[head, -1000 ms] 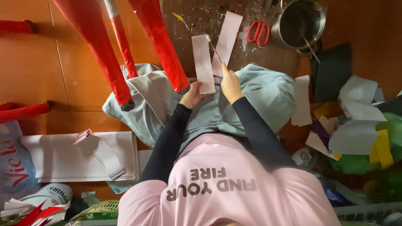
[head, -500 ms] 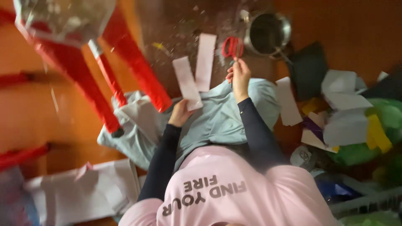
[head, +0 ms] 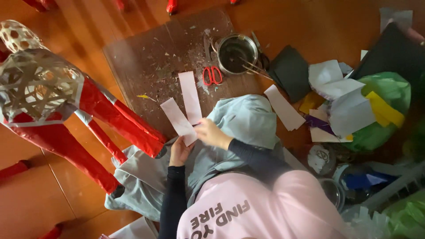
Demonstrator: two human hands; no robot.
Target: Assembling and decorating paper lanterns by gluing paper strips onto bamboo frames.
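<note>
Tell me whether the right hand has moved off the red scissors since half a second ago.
Yes. The right hand has pulled back from the red scissors toward the body, and now rests at the paper strips over the grey cloth.

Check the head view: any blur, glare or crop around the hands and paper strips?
Head view: lit evenly, mostly sharp; right hand slightly motion-smeared, left hand crisp on the paper strip. Mild sheen on the wooden floor; metal pot shows no harsh glare. Red figure cropped at the left edge; right edge darker.

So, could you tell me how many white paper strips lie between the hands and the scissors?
2: one strip held by the left hand, another beside it, touched by the right hand.
</note>
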